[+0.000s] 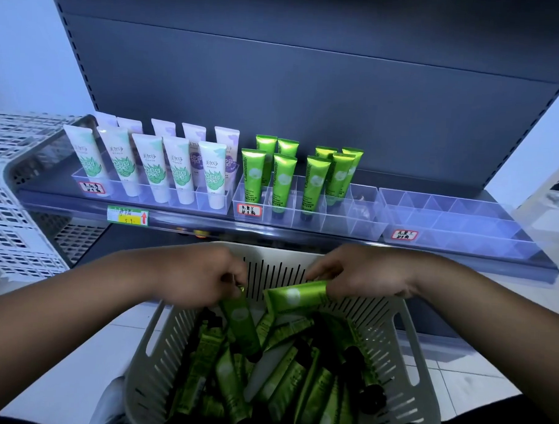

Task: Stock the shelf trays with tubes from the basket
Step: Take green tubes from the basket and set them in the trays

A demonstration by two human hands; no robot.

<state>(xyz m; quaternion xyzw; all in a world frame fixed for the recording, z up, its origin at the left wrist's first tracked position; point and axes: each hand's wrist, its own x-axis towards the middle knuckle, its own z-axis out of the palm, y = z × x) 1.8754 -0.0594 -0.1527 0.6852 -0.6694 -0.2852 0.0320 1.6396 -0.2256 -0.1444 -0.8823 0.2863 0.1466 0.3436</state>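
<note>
We cannot read the handwritten tray labels [249, 209]. The basket [401, 393] runs off the bottom edge, and each hand's fingertips hide behind its knuckles.

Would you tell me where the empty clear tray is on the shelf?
In the head view, the empty clear tray sits at the shelf's right end, just right of the tray of green tubes.

Both forearms reach forward from the near edge, converging toward centre. Left hand [198, 274] knuckles-up, fingers curled tight around a held item. Right hand [362, 273] likewise palm-down, fingers and thumb pinching another item.
</note>
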